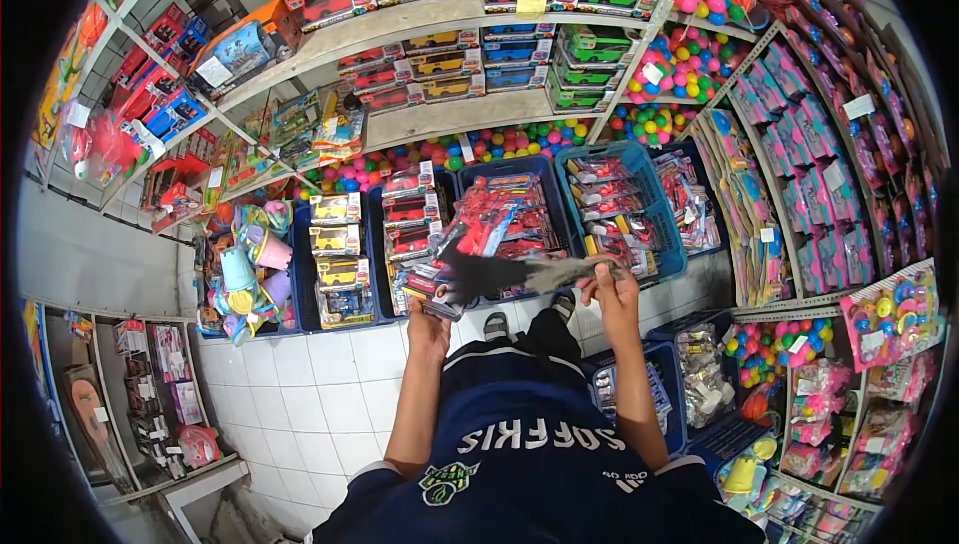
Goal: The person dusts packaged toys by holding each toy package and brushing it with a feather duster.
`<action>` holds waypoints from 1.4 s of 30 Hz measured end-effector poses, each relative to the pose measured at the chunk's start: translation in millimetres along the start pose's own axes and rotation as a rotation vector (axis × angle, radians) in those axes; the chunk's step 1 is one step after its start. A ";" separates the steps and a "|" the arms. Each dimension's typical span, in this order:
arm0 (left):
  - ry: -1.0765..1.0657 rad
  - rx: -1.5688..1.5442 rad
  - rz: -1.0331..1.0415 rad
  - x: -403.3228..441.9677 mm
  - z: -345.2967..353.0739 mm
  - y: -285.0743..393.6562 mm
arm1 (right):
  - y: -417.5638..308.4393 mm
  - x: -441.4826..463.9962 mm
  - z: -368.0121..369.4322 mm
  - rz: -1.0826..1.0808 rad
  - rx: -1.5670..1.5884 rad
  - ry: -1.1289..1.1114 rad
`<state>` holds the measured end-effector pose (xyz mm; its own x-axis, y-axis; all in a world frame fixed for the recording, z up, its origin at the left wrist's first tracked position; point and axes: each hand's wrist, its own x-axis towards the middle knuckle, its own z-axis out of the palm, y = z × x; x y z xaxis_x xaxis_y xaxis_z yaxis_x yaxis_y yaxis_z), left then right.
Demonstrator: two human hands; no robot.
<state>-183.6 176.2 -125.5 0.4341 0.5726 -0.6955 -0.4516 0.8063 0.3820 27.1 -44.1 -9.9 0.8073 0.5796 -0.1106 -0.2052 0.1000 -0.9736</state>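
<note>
My right hand [611,294] is closed around the thin end of a feather duster [484,276], which has dark and greyish feathers and points left. Its dark tip is over a packaged toy box [432,289], gripped at its lower edge by my left hand [430,329]. Just beyond the hands stands a dark blue basket [561,206] with red bagged toys [499,209] in it. To its left, boxed red toy cars [410,210] fill another blue basket. The duster hides part of the toys behind it.
A basket of yellow boxed vehicles [335,239] and pastel buckets [240,269] stand on the left. A teal basket [659,234] is on the right. Shelves [420,124] with boxed buses rise behind. White floor tiles [300,374] lie below; more baskets [664,354] are at my right.
</note>
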 end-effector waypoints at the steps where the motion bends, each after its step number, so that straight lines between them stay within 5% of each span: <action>1: 0.002 0.002 -0.002 -1.1 0.2 0.2 | 1.8 1.5 0.5 0.002 0.001 -0.002; 21: 0.056 0.081 0.031 -13.7 10.6 7.3 | 6.1 13.7 2.4 -0.039 -0.018 0.111; 23: 0.040 0.115 0.060 -11.8 14.3 5.7 | 13.1 22.2 -2.3 -0.034 0.026 0.237; 27: -0.016 0.250 0.150 -15.3 26.1 10.0 | -4.0 20.1 -3.8 0.061 -0.002 0.067; 30: 0.040 0.330 0.257 -20.0 39.6 8.4 | -1.7 28.8 -7.0 -0.060 -0.106 0.214; 42: -0.020 0.442 0.495 -12.1 82.3 4.5 | -27.5 29.9 -9.9 -0.086 -0.156 0.200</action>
<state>-126.8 185.0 -65.4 0.2743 0.8901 -0.3639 -0.2409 0.4299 0.8701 62.4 -37.6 11.6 0.9147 0.4011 -0.0484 -0.0560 0.0075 -0.9984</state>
